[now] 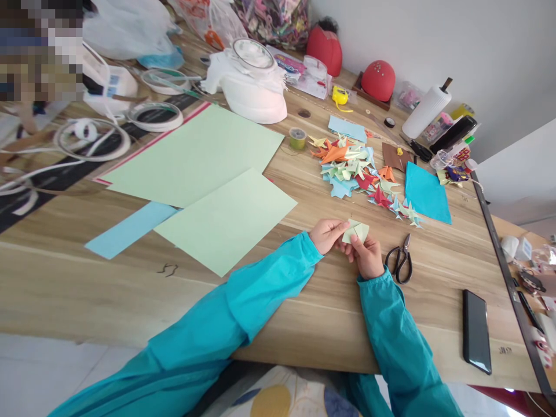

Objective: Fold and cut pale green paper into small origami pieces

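Note:
A small folded piece of pale green paper (357,230) is held up between both hands, over the wooden table. My left hand (329,234) pinches its left edge between thumb and fingers. On the right side, my right hand (367,256) grips it with the thumb lying across its front. Behind the hands spreads a pile of folded paper cranes (343,168) in orange, green, blue and red. Black-handled scissors (400,260) lie just right of my right hand, apart from it. Fingers behind the paper are partly hidden.
Large pale green sheets (195,156) and a light blue strip (130,229) lie at left. A spool (297,139) stands behind. A turquoise square (428,192) lies beyond the scissors, and a phone (476,331) near the right edge. White cable coils (92,139) sit far left.

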{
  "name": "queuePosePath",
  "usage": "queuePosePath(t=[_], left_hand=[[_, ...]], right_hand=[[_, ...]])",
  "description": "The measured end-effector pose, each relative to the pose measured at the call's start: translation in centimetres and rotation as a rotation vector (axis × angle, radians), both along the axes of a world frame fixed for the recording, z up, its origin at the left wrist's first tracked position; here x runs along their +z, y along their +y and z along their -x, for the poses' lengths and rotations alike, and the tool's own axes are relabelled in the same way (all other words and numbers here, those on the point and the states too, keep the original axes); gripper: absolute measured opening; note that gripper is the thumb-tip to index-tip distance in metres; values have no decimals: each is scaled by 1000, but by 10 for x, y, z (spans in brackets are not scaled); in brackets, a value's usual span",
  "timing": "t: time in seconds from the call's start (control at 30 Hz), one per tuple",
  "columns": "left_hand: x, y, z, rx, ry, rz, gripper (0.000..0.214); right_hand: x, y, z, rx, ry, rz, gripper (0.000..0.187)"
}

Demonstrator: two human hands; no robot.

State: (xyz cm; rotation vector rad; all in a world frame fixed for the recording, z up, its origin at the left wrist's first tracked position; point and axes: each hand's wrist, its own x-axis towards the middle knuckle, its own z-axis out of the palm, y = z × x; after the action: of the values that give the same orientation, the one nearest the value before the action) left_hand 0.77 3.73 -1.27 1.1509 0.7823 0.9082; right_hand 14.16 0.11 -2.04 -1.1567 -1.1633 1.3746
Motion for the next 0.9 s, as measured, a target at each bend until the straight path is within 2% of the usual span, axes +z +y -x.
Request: queuePosePath(t=[0.1, 0.4, 0.57, 0.9], left_hand=[[1, 1, 1, 3, -33, 36, 51], [0, 2, 3, -60, -30, 70, 31], [-2, 1, 2, 6, 29, 40, 25], [-4, 0, 2, -60, 15, 12, 33]], right_hand=[[0, 1, -1, -24, 1, 20, 34], [-4, 1, -2, -55, 46, 35, 26], [-5, 0, -2, -73, 0, 35, 24], [-8, 0, -5, -48, 53, 43, 20]])
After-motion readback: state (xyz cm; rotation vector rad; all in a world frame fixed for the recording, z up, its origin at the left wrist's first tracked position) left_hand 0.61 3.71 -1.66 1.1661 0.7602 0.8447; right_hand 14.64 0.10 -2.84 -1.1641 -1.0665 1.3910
